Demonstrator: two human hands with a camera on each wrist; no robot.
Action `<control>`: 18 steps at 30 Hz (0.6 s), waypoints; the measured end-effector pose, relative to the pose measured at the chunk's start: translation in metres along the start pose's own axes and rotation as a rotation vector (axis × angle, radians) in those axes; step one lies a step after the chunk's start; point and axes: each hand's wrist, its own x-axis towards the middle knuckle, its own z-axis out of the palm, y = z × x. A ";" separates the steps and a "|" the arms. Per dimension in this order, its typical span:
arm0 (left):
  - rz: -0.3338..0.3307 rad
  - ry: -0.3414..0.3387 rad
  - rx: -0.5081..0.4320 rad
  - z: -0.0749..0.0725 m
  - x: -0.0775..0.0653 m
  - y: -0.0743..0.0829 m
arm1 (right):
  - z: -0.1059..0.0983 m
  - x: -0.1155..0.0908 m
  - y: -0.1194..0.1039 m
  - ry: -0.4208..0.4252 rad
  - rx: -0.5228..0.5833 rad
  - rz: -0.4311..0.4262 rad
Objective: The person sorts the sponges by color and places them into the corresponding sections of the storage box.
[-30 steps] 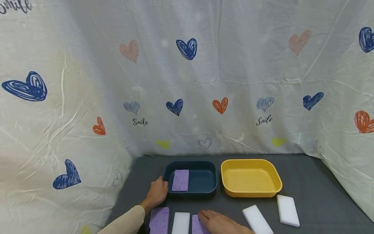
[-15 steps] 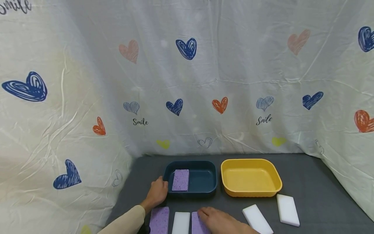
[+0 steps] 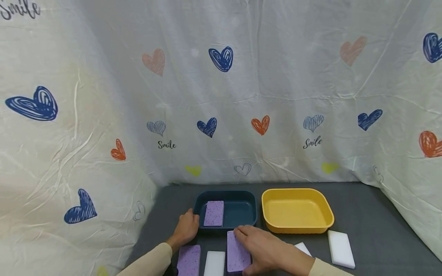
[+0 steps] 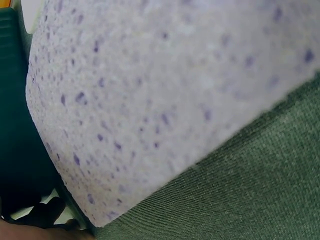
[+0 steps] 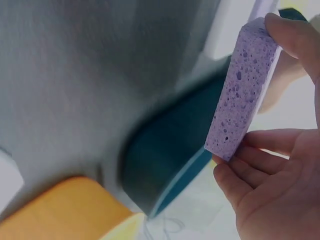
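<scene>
A purple speckled sponge (image 3: 238, 251) is lifted off the table, in front of the dark blue tray (image 3: 241, 209). My right hand (image 3: 264, 247) grips it, thumb at the near end and fingertips at the far end, as the right wrist view also shows for the sponge (image 5: 242, 90). My left hand (image 3: 187, 226) holds the tray's left edge. Inside the tray, toward its left, lies another purple sponge (image 3: 214, 213). A third purple sponge (image 3: 188, 260) lies below my left hand and fills much of the left wrist view, with a white sponge (image 3: 214, 263) beside it.
To the right of the blue tray stands a yellow tray (image 3: 297, 211). A white block (image 3: 341, 249) lies in front of it, and another white block (image 3: 303, 248) is partly hidden by my right forearm. A heart-printed curtain (image 3: 221, 96) hangs behind the grey table (image 3: 373, 218).
My right hand has lifted the purple sponge from the front row and moved it forward, toward the blue tray. The left hand stays at the tray's edge.
</scene>
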 end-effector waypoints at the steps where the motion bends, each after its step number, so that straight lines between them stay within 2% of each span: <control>1: 0.006 0.005 -0.006 0.000 -0.001 0.000 | -0.004 0.002 -0.001 0.009 -0.017 0.004; 3: 0.009 0.016 -0.006 0.000 -0.001 0.001 | -0.010 0.005 -0.001 0.024 -0.043 0.010; 7: -0.017 -0.004 -0.039 -0.002 -0.001 0.003 | -0.020 0.011 0.002 0.046 -0.079 0.016; 11: -0.032 -0.020 -0.025 -0.002 -0.001 0.004 | -0.027 0.015 0.005 0.063 -0.106 0.025; 18: -0.051 -0.026 -0.036 0.001 0.002 -0.001 | -0.039 0.019 0.012 0.084 -0.095 0.071</control>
